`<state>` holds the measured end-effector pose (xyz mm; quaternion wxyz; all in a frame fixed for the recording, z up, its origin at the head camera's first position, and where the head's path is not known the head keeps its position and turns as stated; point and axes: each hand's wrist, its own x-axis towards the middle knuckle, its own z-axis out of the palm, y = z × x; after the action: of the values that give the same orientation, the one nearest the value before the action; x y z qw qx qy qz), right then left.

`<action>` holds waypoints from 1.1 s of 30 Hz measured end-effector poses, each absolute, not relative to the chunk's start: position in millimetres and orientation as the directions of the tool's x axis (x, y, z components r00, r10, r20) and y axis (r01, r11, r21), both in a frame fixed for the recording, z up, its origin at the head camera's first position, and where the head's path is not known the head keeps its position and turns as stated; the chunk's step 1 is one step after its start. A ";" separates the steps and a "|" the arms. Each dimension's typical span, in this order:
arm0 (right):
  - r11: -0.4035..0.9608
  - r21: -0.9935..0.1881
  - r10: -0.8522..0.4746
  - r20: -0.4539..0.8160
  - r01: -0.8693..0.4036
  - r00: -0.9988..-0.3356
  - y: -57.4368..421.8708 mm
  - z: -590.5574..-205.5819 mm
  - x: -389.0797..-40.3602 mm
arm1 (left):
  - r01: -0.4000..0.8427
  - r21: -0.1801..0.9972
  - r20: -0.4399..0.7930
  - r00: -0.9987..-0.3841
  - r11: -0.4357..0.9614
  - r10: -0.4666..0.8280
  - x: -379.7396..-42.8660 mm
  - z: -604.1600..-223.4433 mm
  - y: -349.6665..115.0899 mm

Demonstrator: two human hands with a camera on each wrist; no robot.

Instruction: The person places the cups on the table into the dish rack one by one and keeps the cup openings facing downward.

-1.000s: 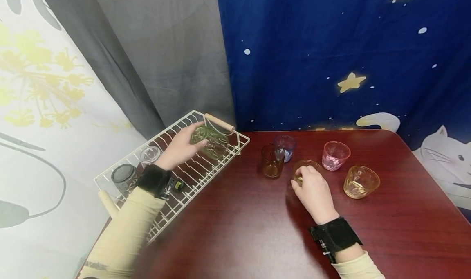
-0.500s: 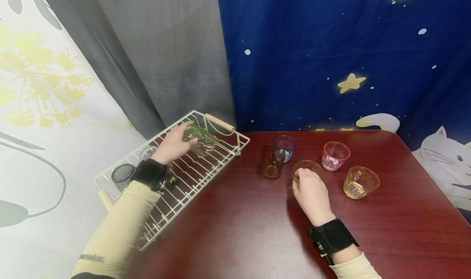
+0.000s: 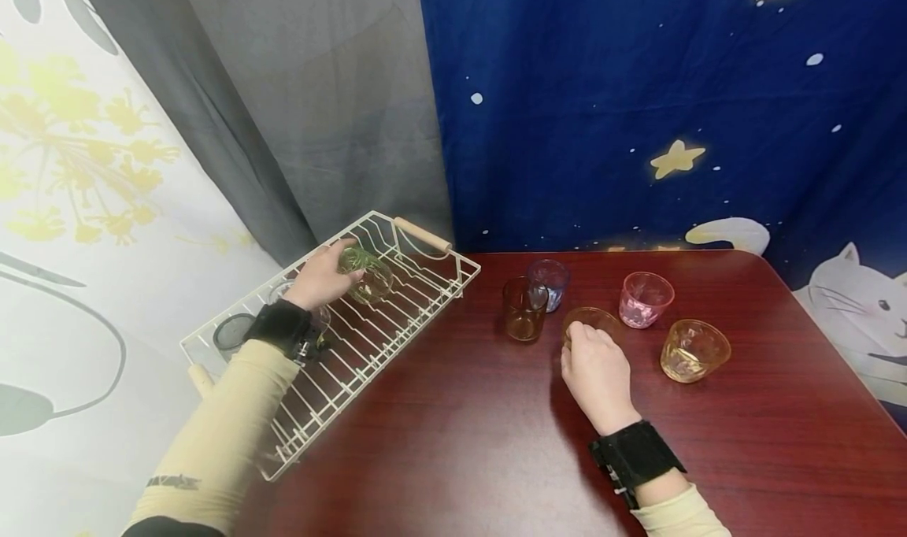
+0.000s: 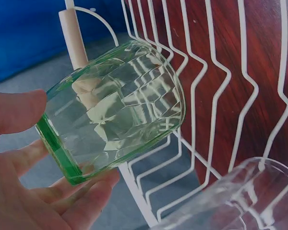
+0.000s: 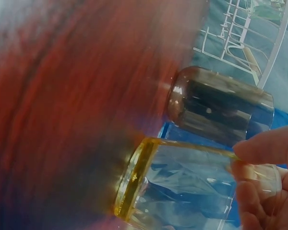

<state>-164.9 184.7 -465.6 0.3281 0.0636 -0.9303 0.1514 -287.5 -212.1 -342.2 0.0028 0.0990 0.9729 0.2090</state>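
Note:
My left hand [image 3: 322, 275] grips a faceted green glass [image 4: 110, 115] by its thick base, over the white wire rack [image 3: 386, 364] at the left. Its mouth points away from the palm, close over the wires. Beside it in the rack is a clear glass [image 4: 249, 196], partly covered by the left hand in the head view. My right hand [image 3: 598, 372] pinches the rim of a yellow glass [image 5: 182, 187] that stands upright on the table. Just left of that one stands a brown glass [image 3: 524, 310], with a blue glass [image 3: 551, 285] behind it.
A pink glass [image 3: 646, 301] and another yellow glass [image 3: 693, 352] stand on the red-brown table [image 3: 453, 458] right of my right hand. A grey glass [image 3: 234, 334] sits at the rack's near left end. Wooden handles [image 3: 423, 235] top both rack ends.
My left hand has moved the green glass leftward along the rack, toward the clear glass. My right hand stays at the yellow glass with only a slight shift.

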 end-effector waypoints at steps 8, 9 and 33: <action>0.950 -0.210 -0.033 0.667 -0.231 -0.744 182.7 -466.6 -166.0 | 0.156 0.367 -0.003 -0.986 0.917 0.169 -289.6 -341.5 -220.6; 0.950 -0.208 -0.034 0.668 -0.231 -0.743 182.5 -466.4 -166.0 | 0.155 0.363 -0.006 -0.986 0.919 0.169 -289.7 -341.4 -221.5; 0.950 -0.223 -0.020 0.653 -0.218 -0.758 181.5 -468.0 -164.8 | 0.090 0.308 -0.081 -0.989 0.947 0.120 -301.2 -345.4 -233.7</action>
<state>-164.8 181.5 -468.0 0.3422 0.0642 -0.9263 0.1441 -301.2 -233.7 -345.4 0.0494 0.0534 0.9855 0.1535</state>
